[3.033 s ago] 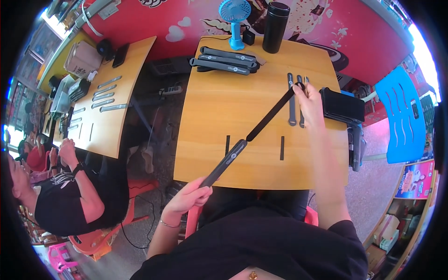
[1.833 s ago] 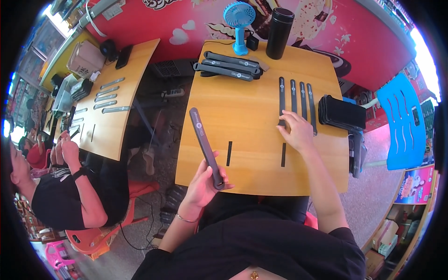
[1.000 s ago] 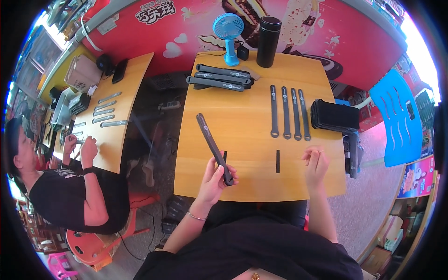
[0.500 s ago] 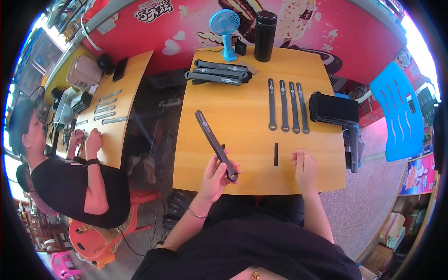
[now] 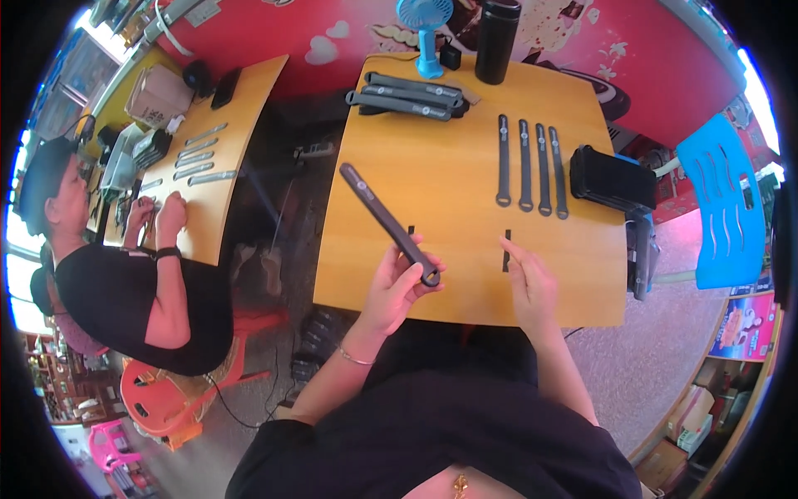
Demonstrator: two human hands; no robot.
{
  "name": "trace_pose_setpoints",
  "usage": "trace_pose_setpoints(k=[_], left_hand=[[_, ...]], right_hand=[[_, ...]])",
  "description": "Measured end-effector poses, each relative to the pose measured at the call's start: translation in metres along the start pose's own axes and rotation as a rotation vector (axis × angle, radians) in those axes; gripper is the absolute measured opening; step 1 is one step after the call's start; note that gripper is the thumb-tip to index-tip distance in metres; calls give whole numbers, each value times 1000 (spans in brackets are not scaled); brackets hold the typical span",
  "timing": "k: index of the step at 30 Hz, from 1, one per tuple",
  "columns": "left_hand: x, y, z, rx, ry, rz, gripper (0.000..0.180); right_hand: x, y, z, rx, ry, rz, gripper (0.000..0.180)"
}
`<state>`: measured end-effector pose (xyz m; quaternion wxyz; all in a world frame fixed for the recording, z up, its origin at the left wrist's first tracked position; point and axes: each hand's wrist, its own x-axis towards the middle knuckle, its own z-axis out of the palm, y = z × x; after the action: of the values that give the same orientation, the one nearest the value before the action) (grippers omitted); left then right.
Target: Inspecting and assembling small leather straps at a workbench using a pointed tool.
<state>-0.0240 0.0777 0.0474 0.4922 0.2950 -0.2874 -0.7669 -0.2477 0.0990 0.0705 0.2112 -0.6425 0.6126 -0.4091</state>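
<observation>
My left hand [image 5: 394,291] is closed around the ring end of a long dark strap [image 5: 382,214], which slants up and away to the left above the wooden table [image 5: 465,303]. Just beyond those fingers, a short black piece [image 5: 411,229] shows. My right hand [image 5: 532,284] has its fingers stretched out and held close together. Its fingertips reach over a short narrow black strip [image 5: 508,264] lying on the table, covering part of it; whether they touch it I cannot tell. Several grey straps [image 5: 524,170] with ring ends lie side by side beyond my right hand.
Toward the back left lies a pile of straps [image 5: 407,101]. Behind stand a blue fan [image 5: 426,37] and a black flask [image 5: 497,46]. A black case [image 5: 613,179] sits at the right edge, near a blue chair [image 5: 721,200]. At left, another person [image 5: 137,299] works at a second table [image 5: 258,91].
My right hand has moved left to the short black strip, its fingers going from a pinch to stretched out. My left hand still holds the strap. The whole view has shifted slightly.
</observation>
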Motion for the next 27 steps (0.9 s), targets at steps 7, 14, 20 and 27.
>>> trace_pose_setpoints(k=[7, 14, 20, 27], left_hand=[[1, -3, 4, -101, -13, 118, 31], [3, -8, 1, -46, 22, 245, 32], [5, -8, 3, -16, 33, 278, 34], [7, -9, 3, 21, 57, 301, 35]], right_hand=[[-11, -22, 20, -24, -95, -246, 34], [-9, -33, 22, -135, -173, -258, 36], [-7, -33, 24, -220, -143, -265, 38], [-4, -33, 25, -288, -73, -337, 36]])
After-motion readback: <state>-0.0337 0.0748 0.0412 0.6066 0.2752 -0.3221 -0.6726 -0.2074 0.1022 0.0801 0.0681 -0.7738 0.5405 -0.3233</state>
